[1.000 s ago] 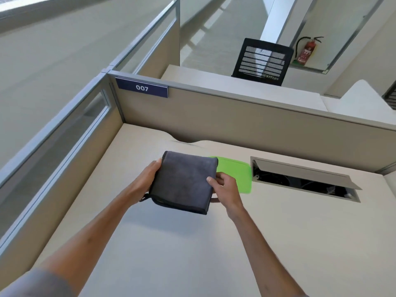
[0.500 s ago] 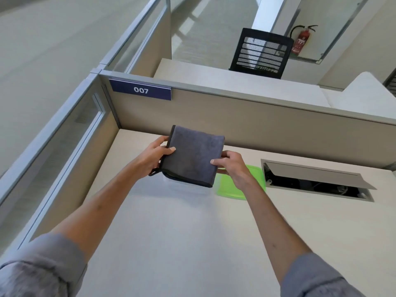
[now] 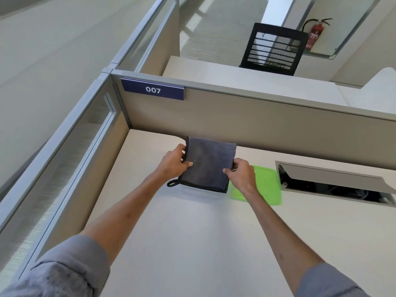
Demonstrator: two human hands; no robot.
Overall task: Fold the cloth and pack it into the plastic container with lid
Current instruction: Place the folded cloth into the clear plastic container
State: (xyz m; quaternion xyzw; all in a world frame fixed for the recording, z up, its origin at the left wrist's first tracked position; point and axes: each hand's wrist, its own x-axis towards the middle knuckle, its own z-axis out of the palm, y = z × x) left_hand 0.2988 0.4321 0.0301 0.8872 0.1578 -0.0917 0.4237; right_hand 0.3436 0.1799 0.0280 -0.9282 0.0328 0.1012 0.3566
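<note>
A folded dark grey cloth (image 3: 209, 162) with a small hanging loop at its lower left corner is held flat between both hands. My left hand (image 3: 173, 162) grips its left edge and my right hand (image 3: 241, 175) grips its right edge. Under the cloth, a clear plastic container (image 3: 201, 194) shows only as a faint rim on the desk; most of it is hidden. A green lid (image 3: 266, 187) lies flat on the desk just right of my right hand.
The white desk (image 3: 192, 243) is walled by beige partitions at the back and left, with a "007" sign (image 3: 152, 90). An open cable hatch (image 3: 334, 185) sits in the desk to the right of the lid.
Both hands have carried the folded cloth away from me toward the back partition and lowered it over the clear container. The camera has tilted, so the lid now appears to the right of the hands.
</note>
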